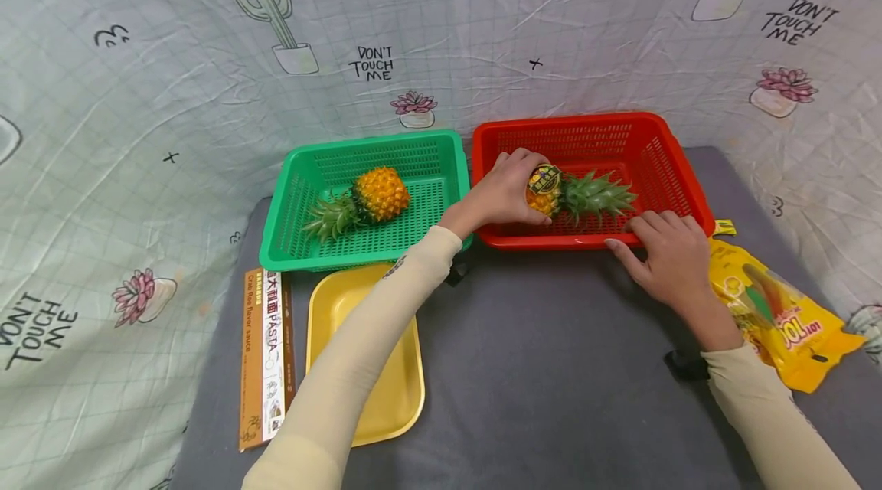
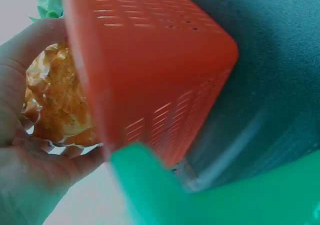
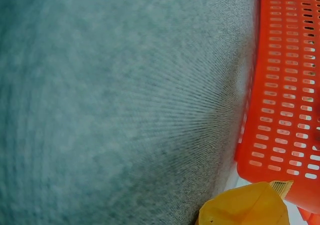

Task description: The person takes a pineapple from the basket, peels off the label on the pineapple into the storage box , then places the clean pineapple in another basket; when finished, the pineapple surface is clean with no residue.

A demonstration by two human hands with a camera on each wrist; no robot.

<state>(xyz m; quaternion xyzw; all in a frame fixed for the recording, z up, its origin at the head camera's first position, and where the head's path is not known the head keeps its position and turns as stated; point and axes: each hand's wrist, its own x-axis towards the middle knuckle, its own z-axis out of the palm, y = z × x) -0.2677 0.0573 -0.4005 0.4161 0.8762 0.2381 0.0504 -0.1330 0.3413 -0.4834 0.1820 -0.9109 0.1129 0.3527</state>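
Observation:
My left hand (image 1: 513, 187) curls round the body of a small pineapple (image 1: 543, 200) in the red basket (image 1: 551, 243). The pineapple bears a round dark and gold label, and its green crown points right. In the left wrist view, the thumb and fingers of the left hand (image 2: 22, 150) lie on both sides of the fruit (image 2: 62, 102). My right hand (image 1: 671, 260) holds the basket's front rim near the right corner, fingers bent over the rim and thumb along its front. The right wrist view shows the basket's slotted wall (image 3: 280, 110); the hand is outside that view.
A green basket (image 1: 276, 241) holding another pineapple (image 1: 381, 194) stands left of the red one. In front are a yellow tray (image 1: 393, 398) and a pasta box (image 1: 265, 352). A yellow snack bag (image 1: 779, 314) lies at the right. Printed cloth hangs behind the dark table (image 1: 537, 383).

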